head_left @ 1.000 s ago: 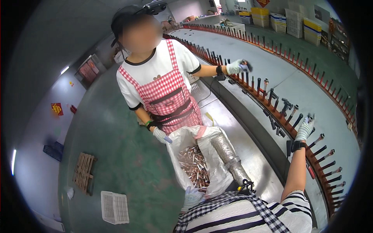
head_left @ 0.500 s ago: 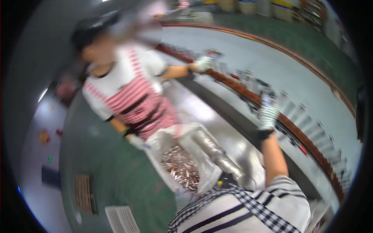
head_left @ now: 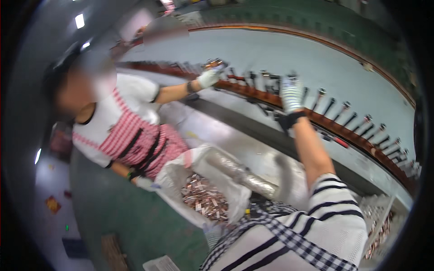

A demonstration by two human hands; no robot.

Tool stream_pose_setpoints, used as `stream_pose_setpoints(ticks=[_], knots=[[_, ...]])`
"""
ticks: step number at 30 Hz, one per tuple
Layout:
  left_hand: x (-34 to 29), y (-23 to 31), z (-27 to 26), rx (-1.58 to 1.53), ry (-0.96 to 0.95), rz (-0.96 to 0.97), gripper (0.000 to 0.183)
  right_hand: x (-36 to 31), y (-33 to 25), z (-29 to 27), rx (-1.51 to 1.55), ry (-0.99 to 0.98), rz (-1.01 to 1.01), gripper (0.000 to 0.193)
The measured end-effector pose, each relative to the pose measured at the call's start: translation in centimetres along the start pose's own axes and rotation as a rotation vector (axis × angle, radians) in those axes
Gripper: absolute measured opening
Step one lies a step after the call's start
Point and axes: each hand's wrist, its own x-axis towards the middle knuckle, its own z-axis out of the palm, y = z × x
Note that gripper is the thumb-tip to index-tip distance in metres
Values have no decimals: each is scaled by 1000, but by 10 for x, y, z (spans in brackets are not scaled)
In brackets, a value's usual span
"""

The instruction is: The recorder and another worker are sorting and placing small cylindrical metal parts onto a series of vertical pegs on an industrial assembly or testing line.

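Note:
My right hand [head_left: 292, 95], in a striped glove, reaches to a long row of upright dark rods with shiny heads [head_left: 346, 105]. Its fingers are closed around something shiny at the top, too blurred to name. Low in the picture, my left hand [head_left: 214, 235], also gloved, is at the near rim of a white, sack-like container [head_left: 237, 198] and seems to grip it; part of this hand is hidden by my apron. Inside the container lies a heap of small coppery and silvery metal pieces [head_left: 203, 197].
A co-worker in a red-checked apron [head_left: 131, 140] stands at the left, one gloved hand [head_left: 145, 184] at the container's far side, the other [head_left: 209, 78] raised with coppery pieces. A rust-brown rail [head_left: 357, 143] carries the rods. A crate [head_left: 377, 207] stands at lower right.
The view has turned, so the co-worker, container and rail sit further left. My right hand stays up at the row of rods, and my left stays by the container's rim.

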Motion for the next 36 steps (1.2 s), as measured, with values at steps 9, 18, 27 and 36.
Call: stream_pose_setpoints(ticks=[9, 18, 27, 36], knots=[[-2, 71, -104, -108, -63, -90, 35, -66, -48, -9, 757, 340, -323, 48], [13, 43, -63, -182, -220, -135, 49, -83, 20, -19, 116, 599, -384, 32], [-1, 7, -1, -25, 9, 94, 29, -27, -50, -22, 477, 166, -661, 26], [1, -41, 56, -793, -258, -240, 27, -226, -99, 21, 757, -931, -644, 39]])
